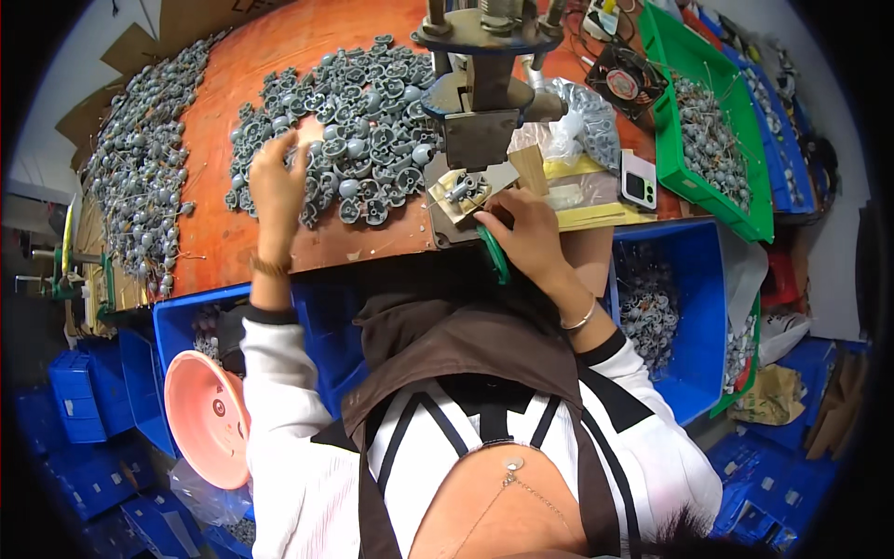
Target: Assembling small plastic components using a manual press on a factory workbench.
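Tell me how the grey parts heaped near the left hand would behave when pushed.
The grey parts look rigid, probably plastic, given their crisp shell edges. Rounded backs may let some roll. Lying loose and overlapping, neighbours would likely shift too.

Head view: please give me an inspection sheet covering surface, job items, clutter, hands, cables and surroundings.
Surface: orange-red table, dotted with small debris.
Job items: gray parts heaped at the left hand; pale fixture beneath the press.
Clutter: phone and clear plastic bag right of the press.
Hands: left hand at the heap, grip unclear; right hand at a green handle, hold unclear.
Cables: dark cables near the fan.
Surroundings: green tray, blue bin, pink basin.
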A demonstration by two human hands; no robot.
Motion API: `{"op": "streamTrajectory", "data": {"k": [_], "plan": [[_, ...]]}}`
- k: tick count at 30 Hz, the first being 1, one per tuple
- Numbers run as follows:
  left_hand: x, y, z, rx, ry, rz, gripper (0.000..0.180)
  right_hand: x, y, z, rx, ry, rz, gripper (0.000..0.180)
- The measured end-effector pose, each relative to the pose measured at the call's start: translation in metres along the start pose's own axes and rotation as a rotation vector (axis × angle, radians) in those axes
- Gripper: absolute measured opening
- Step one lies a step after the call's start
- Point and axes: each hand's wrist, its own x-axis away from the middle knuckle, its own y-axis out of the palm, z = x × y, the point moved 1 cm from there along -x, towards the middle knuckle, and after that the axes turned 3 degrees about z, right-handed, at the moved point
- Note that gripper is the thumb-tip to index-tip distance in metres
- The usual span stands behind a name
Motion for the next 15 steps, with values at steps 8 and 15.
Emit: {"op": "streamTrajectory", "data": {"k": [8, 15], "plan": [[-0.065, 0.079, -0.1, -0.285, 0.037, -0.195, 0.043, 0.037, -0.082, -0.013, -0.608, 0.389, 0.101, 0.006], [-0.071, 0.104, -0.131, -0.28, 0.071, -0.417, 0.039, 0.12, -0.233, 0.035, -0.187, 0.681, 0.244, 0.01]]}}
